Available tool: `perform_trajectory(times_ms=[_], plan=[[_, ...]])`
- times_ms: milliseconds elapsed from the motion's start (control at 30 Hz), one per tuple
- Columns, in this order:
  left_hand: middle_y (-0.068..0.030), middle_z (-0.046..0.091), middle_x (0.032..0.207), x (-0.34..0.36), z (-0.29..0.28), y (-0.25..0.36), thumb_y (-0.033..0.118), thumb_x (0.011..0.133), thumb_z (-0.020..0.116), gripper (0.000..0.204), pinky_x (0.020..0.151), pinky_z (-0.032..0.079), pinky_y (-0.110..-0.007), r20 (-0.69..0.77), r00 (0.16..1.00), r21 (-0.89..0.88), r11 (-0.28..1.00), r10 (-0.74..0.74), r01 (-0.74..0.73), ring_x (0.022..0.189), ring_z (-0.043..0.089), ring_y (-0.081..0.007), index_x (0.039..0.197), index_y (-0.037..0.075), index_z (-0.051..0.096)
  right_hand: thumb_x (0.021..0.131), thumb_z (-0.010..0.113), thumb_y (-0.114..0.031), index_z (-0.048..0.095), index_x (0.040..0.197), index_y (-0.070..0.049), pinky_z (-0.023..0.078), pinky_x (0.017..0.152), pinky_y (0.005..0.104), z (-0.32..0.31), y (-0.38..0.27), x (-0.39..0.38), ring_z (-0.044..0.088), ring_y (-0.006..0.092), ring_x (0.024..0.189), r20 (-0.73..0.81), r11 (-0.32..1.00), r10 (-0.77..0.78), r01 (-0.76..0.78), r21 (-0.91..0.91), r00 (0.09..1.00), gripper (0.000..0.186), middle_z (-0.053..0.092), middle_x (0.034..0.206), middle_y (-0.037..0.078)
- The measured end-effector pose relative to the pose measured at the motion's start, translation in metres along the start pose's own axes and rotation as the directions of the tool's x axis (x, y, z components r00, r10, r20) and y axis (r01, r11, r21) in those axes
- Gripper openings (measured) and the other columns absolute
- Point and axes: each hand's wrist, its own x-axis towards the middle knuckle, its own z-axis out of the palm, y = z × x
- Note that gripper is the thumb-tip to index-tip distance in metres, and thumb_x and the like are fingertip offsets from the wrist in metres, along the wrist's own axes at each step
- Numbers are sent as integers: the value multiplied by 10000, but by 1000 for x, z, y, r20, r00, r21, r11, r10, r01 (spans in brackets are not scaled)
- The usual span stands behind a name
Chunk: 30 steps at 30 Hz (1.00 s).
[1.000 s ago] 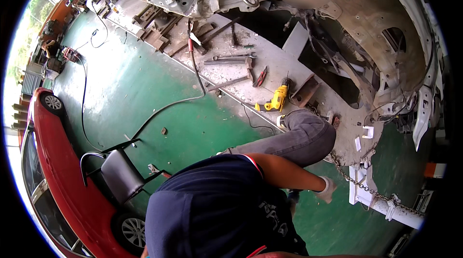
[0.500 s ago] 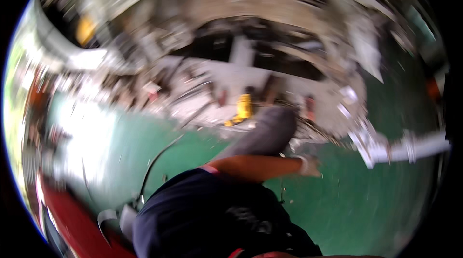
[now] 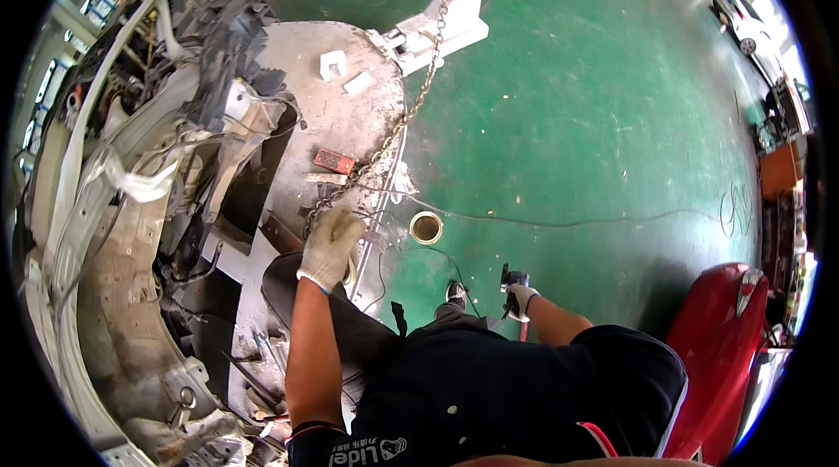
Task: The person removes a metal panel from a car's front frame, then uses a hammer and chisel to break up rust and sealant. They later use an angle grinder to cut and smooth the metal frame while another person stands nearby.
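My left hand (image 3: 331, 249), in a cream knitted glove, is above my bent knee at the edge of a metal platform (image 3: 301, 65). Its fingers bend away from view, so their grip is hidden. Beside it, the lower end of a rusty chain (image 3: 391, 142) lies on the platform. My right hand (image 3: 522, 299), also gloved, is out over the green floor at my right side. It is closed around a hammer (image 3: 523, 332) with a red handle, close to the dark head.
A stripped car body (image 3: 131, 249) stands on the platform at left. The chain rises to a white post (image 3: 463, 4). A red block (image 3: 333, 161) lies near the chain. A round floor fitting (image 3: 426, 228) and a cable (image 3: 524, 222) are on the floor. A red car panel (image 3: 717, 353) is at right.
My view has swung to the right, bringing the chain, the white post and the open floor into sight. The yellow tool seen on the platform has left the view. The hammer in my right hand now shows.
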Motion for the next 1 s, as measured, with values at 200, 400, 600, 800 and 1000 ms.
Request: perform_trajectory(times_ms=[200,400,600,800,1000], plan=[[-143,712,1187,58,-63,6,411,943,705,550,922,532,-381,-115,979,249,959,168,-135,1040,689,-264,1323,21,633,846,768,-234,578,919,-73,627,533,373,25,3,-16,651,227,609,74,988,-131,137,-72,989,260,588,775,78],[-103,675,1177,72,-83,-15,195,1008,656,398,963,526,-319,-233,964,-207,975,-129,81,1026,667,-175,1340,-13,588,846,750,-204,637,839,-2,584,498,348,85,-41,-58,667,219,577,268,855,-342,417,-309,901,232,616,730,86],[-88,685,1135,75,-81,-9,155,1004,658,365,938,515,-291,-209,975,-96,994,-71,52,1008,650,-148,1313,-28,590,866,736,-219,643,862,32,580,533,337,188,-116,-99,671,201,591,386,855,-409,495,-153,826,268,639,749,101],[-80,677,1149,77,-76,2,103,993,654,349,970,492,-277,-20,983,-128,976,-182,178,1076,626,-134,1320,-2,593,858,782,-245,641,1022,27,587,572,306,321,-212,-114,731,225,702,625,880,-416,465,95,660,348,717,890,136],[-102,685,1176,80,-82,5,81,989,652,373,964,511,-283,-6,958,38,958,-285,285,1096,640,-152,1343,-8,577,861,773,-283,632,1081,-1,620,593,322,458,-300,-89,749,229,760,723,867,-379,496,58,577,385,723,950,118]])
